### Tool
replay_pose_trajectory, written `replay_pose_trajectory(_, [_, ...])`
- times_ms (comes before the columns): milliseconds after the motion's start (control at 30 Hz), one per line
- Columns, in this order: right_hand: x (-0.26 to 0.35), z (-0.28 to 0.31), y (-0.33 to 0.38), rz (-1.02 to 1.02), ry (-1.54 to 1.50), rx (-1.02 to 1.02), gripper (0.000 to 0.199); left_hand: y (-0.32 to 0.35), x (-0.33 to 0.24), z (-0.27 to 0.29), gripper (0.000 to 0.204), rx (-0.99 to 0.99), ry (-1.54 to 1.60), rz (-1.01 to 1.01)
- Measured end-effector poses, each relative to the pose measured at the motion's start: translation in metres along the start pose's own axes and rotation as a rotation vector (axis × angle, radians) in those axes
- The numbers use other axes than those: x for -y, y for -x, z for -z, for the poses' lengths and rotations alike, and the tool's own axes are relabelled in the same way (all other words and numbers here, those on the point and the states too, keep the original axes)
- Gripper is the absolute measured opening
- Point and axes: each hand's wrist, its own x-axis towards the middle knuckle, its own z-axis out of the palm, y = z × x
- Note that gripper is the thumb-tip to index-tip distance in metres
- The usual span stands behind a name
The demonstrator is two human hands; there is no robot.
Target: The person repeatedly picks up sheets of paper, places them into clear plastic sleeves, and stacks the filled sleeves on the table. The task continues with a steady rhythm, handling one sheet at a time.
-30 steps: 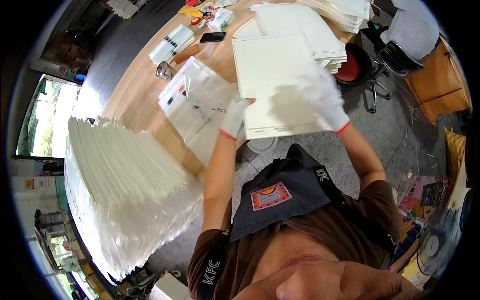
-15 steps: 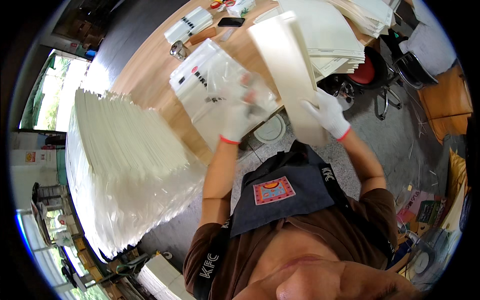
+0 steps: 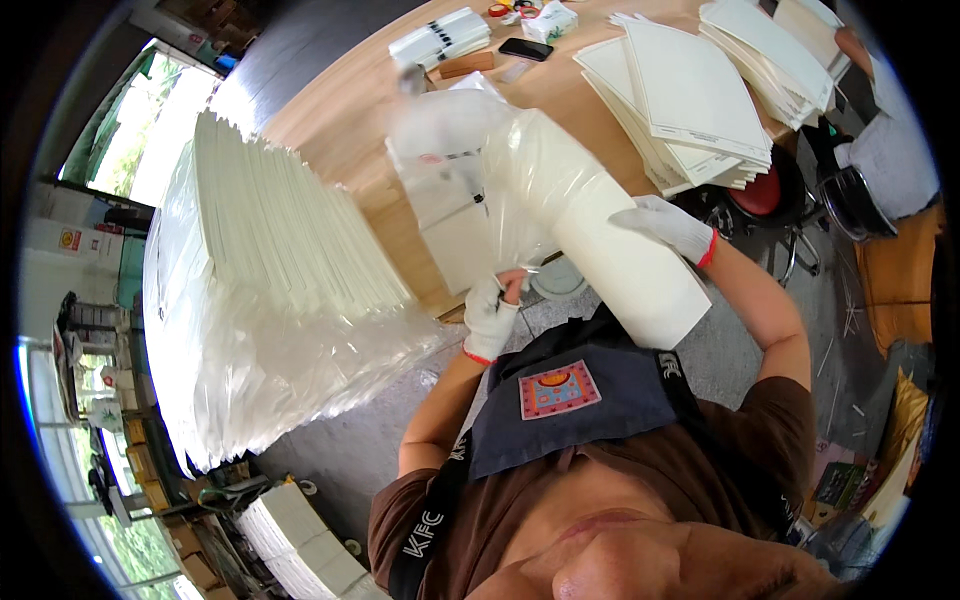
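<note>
Just in front of the dark apron (image 3: pixel 560 400), the left hand (image 3: pixel 492 310), gloved with bare fingertips showing, has a narrow grip on the near edge of a clear bag (image 3: pixel 515 205). The bent cream sheet (image 3: pixel 640 270) slants from near right to far left, its far end inside the bag, and the right hand (image 3: pixel 668 228) grips its right side, thumb on top. At left stands a tall plastic-wrapped stack (image 3: pixel 290 270). Flat printed bags (image 3: pixel 450 235) lie on the bench (image 3: pixel 345 95) just left of the clear bag. Farther right are fanned cream sheets (image 3: pixel 695 85); farther still, a brown block (image 3: pixel 466 65) and a black phone (image 3: pixel 526 49).
</note>
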Motion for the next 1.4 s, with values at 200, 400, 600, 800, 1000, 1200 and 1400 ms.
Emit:
replay_pose_trajectory(200, [-0.003, -0.046, -0.060, 0.165, 0.869, -0.095, 0.041, -0.080, -0.081, -0.035, 0.029, 0.164, -0.126, -0.263])
replay_pose_trajectory(400, [-0.056, -0.083, -0.089, 0.499, 1.416, -0.461, 0.032, -0.076, -0.063, -0.058, 0.030, 0.168, -0.297, -0.486])
replay_pose_trajectory(600, [-0.035, -0.104, 0.000, 0.534, 1.231, -0.552, 0.048, -0.015, 0.025, -0.043, 0.022, 0.018, -0.136, -0.110])
replay_pose_trajectory(800, [-0.055, -0.057, -0.041, -0.185, 1.363, -0.439, 0.037, 0.019, 0.090, -0.015, 0.019, -0.196, -0.490, -0.048])
replay_pose_trajectory(1000, [-0.042, -0.087, 0.015, -0.102, 1.495, -0.217, 0.016, 0.066, 0.064, 0.023, 0.012, -0.488, -0.628, 0.173])
replay_pose_trajectory(1200, [-0.074, -0.106, 0.086, -0.378, 1.351, -0.062, 0.025, 0.161, 0.018, 0.015, 0.017, -0.304, -0.429, 0.281])
replay_pose_trajectory(1400, [-0.064, -0.089, 0.030, 0.070, 1.522, -0.294, 0.014, 0.084, 0.058, 0.023, 0.013, -0.382, -0.549, 0.205])
